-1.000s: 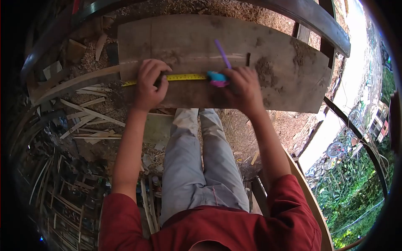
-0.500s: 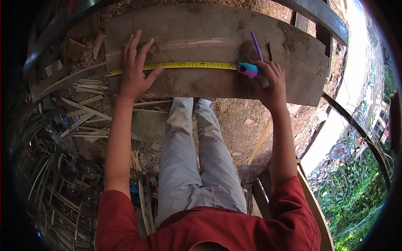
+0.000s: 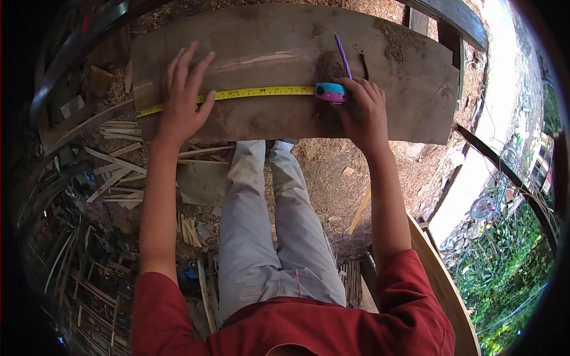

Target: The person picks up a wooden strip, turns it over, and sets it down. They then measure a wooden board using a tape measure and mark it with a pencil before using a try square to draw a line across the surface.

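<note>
Open-air woodshop: sawdust, offcuts

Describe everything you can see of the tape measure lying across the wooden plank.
The tape measure has a small case, blue on top and pink below, plastic by its look, and a yellow blade with dark markings. The blade is pulled out to the left and lies flat along the plank. The left hand lies spread over the blade near its far end. The right hand grips the case, beside a purple pen.
</note>
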A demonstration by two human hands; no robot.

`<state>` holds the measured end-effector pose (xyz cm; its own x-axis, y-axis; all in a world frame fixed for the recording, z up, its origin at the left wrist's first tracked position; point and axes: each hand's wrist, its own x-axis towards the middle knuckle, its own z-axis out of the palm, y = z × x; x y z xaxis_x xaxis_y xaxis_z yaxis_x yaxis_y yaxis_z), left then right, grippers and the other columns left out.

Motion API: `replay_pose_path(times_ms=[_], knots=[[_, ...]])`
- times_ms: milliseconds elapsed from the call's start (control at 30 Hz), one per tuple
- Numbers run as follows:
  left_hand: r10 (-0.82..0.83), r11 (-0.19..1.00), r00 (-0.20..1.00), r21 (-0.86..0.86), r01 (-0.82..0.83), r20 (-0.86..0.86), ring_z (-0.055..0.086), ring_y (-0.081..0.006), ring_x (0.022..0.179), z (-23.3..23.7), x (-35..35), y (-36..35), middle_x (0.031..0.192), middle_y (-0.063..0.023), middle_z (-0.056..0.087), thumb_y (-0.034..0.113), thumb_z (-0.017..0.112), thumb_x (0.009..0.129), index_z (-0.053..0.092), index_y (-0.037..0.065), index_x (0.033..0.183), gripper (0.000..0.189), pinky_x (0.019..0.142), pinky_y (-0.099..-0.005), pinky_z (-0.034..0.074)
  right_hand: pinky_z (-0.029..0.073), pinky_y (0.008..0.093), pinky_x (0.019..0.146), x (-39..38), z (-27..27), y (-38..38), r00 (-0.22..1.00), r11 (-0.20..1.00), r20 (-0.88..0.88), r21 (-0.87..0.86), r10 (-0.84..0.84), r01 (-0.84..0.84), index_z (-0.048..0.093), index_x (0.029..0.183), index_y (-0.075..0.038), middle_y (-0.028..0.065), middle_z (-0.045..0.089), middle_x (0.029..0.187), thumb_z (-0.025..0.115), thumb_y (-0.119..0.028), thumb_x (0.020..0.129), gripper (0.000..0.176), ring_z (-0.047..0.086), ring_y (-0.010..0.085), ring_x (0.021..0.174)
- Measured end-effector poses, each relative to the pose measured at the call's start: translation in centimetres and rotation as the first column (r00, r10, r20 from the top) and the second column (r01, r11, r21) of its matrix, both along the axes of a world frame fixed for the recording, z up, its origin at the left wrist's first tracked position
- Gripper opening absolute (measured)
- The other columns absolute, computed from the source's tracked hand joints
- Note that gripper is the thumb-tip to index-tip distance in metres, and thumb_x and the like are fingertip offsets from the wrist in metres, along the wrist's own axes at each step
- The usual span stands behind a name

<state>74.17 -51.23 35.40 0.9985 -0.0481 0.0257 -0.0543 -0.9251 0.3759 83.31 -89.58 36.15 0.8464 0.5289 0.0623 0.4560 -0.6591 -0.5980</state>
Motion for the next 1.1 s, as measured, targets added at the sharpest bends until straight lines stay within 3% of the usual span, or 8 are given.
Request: replay_pose_path(times_ms=[100,167,267,833,933,1000,1033,1100], knots=[[-0.137,0.985,0.99,-0.101,0.138,0.02,0.037,-0.0374,0.161,0.6,2.3,-3.1,0.173,-0.0113,0.043,0.011,0.077,0.094,0.061,0.014,0.152,0.06,0.13,-0.0517,0.032,0.045,0.0461,0.106,-0.1,0.1,-0.1,1.0,1.0,-0.017,0.008,-0.002,0.002,0.071,0.13,-0.013,0.0095,0.073,0.124,0.085,-0.012,0.084,0.047,0.066,0.0342,0.119],[-0.292,0.937,0.954,-0.178,0.3,0.069,0.042,-0.0365,0.158,0.1,4.1,-5.5,0.166,-0.0088,0.053,0.008,0.076,0.09,0.072,0.01,0.125,0.035,0.128,-0.0514,0.035,0.045,0.0462,0.106,-0.1,0.3,-0.2,1.0,1.0,-0.016,0.011,0.002,-0.002,0.071,0.129,-0.013,0.0089,0.073,0.123,0.084,-0.011,0.084,0.047,0.066,0.0336,0.119],[-0.455,0.83,0.885,-0.314,0.461,0.099,0.045,-0.0367,0.156,-0.1,6.5,-8.8,0.163,-0.0076,0.057,0.004,0.075,0.087,0.071,0.012,0.107,0.021,0.126,-0.0509,0.037,0.044,0.0465,0.107,0.2,0.6,-0.3,1.0,1.0,-0.017,0.013,0.014,-0.013,0.072,0.129,-0.015,0.0075,0.073,0.123,0.081,-0.008,0.083,0.047,0.066,0.0323,0.12],[-0.504,0.798,0.851,-0.298,0.524,0.149,0.039,-0.0357,0.16,-2.8,7.4,-10.9,0.174,-0.0051,0.047,0.005,0.072,0.084,0.08,0.032,0.123,0.048,0.13,-0.0513,0.027,0.042,0.0466,0.111,0.4,1.5,-1.5,0.999,0.999,-0.03,-0.033,0.021,-0.022,0.072,0.132,-0.016,0.0051,0.073,0.118,0.084,-0.012,0.081,0.053,0.066,0.0304,0.122],[-0.497,0.802,0.856,-0.3,0.516,0.145,0.039,-0.0361,0.16,-2.6,7.4,-10.9,0.174,-0.0051,0.047,0.005,0.072,0.084,0.08,0.032,0.122,0.047,0.13,-0.0512,0.028,0.041,0.0472,0.114,-2.0,1.4,-1.7,0.992,0.992,0.017,0.031,-0.125,0.124,0.066,0.142,-0.011,0.0107,0.071,0.127,0.093,-0.027,0.08,0.069,0.064,0.0335,0.127],[-0.494,0.803,0.858,-0.304,0.513,0.142,0.039,-0.0365,0.16,-2.6,7.4,-11.0,0.174,-0.0052,0.047,0.005,0.072,0.084,0.08,0.031,0.122,0.047,0.13,-0.0512,0.028,0.039,0.0489,0.117,-5.1,-0.3,-0.6,0.881,0.883,0.087,0.117,-0.466,0.456,0.055,0.153,-0.005,0.0177,0.063,0.141,0.1,-0.045,0.074,0.099,0.059,0.0382,0.133],[-0.491,0.803,0.859,-0.307,0.51,0.144,0.039,-0.0369,0.16,-2.6,7.4,-11.0,0.174,-0.0053,0.047,0.005,0.072,0.084,0.08,0.031,0.121,0.047,0.13,-0.0517,0.028,0.031,0.0573,0.125,-6.6,-1.0,0.3,0.864,0.866,0.061,0.064,-0.5,0.496,0.043,0.163,-0.002,0.0228,0.052,0.159,0.101,-0.055,0.07,0.121,0.047,0.0448,0.149],[-0.483,0.807,0.863,-0.308,0.504,0.147,0.038,-0.0374,0.16,-2.6,7.5,-11.0,0.174,-0.0053,0.047,0.005,0.072,0.083,0.08,0.031,0.121,0.046,0.13,-0.0521,0.029,0.026,0.0616,0.127,-7.7,-1.3,2.8,0.855,0.856,0.078,-0.027,-0.513,0.516,0.039,0.165,-0.002,0.0235,0.047,0.164,0.101,-0.056,0.069,0.126,0.04,0.0459,0.155]])
